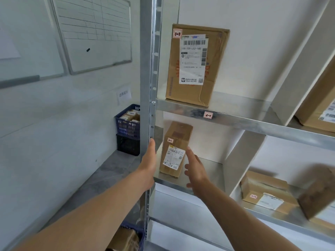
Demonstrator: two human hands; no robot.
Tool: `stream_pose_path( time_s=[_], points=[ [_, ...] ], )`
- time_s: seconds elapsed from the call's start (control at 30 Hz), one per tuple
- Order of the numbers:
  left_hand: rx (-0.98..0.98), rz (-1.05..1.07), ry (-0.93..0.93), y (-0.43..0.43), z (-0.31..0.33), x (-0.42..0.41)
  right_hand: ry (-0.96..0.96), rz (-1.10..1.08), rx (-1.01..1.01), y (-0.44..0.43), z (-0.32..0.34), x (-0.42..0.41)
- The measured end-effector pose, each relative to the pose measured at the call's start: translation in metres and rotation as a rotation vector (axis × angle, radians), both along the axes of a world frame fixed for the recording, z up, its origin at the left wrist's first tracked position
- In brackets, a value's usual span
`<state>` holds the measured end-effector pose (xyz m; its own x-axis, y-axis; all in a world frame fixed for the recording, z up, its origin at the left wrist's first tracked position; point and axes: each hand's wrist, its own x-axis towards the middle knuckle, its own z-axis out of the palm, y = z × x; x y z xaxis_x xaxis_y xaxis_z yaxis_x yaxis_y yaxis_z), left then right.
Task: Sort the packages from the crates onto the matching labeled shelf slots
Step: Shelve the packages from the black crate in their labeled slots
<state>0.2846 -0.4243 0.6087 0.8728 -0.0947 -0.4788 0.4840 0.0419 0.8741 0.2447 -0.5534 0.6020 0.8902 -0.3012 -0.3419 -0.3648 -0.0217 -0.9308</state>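
Observation:
A small cardboard package (176, 149) tagged 2-1 stands upright in the left slot of the second shelf, under the pink 2-1 slot label (208, 115). My left hand (149, 160) is at the metal upright, just left of the package, fingers straight. My right hand (195, 169) hovers open just right of the package, index finger near its edge; contact is unclear. A larger box (196, 64) tagged 1-1 stands on the shelf above. Another box (268, 193) tagged 2-2 lies in the slot to the right.
The galvanised upright post (147, 87) rises between my hands and the wall. A blue crate (127, 122) with several packages sits on a black crate (127, 144) on the floor behind. Another crate with a package (126, 236) is at the bottom. White dividers (243, 160) separate slots.

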Motion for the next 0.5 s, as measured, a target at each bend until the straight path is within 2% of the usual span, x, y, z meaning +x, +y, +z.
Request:
stream_pose_path(
  time_s=[0.23,0.5],
  points=[
    [-0.033,-0.019,0.028,0.044,-0.006,-0.003,-0.016,0.028,0.021,0.047,-0.002,-0.006],
    [-0.038,0.095,-0.01,0.118,-0.009,-0.005,0.01,0.138,-0.017,0.12,-0.018,0.012]
  ],
)
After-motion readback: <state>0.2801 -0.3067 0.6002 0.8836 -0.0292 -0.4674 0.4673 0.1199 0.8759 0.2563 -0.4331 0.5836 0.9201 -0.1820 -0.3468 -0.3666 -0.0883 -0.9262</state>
